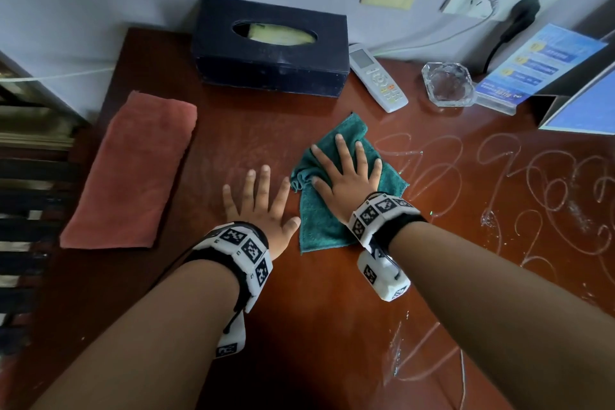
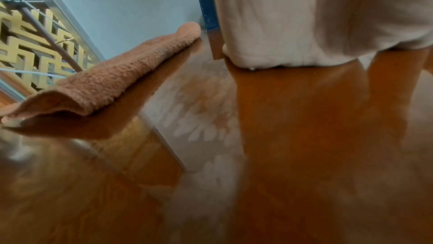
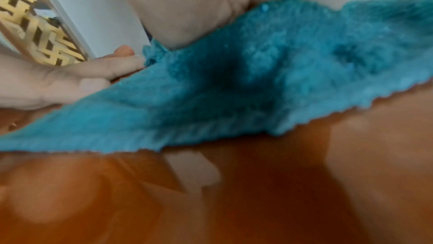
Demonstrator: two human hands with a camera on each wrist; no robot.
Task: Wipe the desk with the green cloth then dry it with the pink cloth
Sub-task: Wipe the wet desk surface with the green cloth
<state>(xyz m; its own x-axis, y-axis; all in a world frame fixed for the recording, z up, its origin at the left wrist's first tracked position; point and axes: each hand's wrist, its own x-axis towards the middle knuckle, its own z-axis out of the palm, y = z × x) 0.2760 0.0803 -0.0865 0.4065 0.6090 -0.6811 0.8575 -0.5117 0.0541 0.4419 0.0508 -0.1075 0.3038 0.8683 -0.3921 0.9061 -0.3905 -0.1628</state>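
Observation:
The green cloth (image 1: 319, 216) lies crumpled on the reddish-brown desk (image 1: 253, 143), near its middle. My right hand (image 1: 346, 170) presses flat on the cloth with fingers spread and straight. My left hand (image 1: 263, 203) rests flat on the bare desk just left of the cloth, fingers spread, thumb touching the cloth's edge. The pink cloth (image 1: 133, 173) lies folded at the desk's left side, also seen as the pink cloth (image 2: 112, 77) in the left wrist view. The right wrist view shows the green cloth (image 3: 234, 85) under my palm. White scribbles (image 1: 532, 183) cover the desk's right half.
A dark tissue box (image 1: 269, 46) stands at the back by the wall. Right of it lie a white remote (image 1: 379, 78), a glass ashtray (image 1: 447, 83) and a blue card stand (image 1: 535, 66). A plug and cable (image 1: 512, 23) hang from the wall socket.

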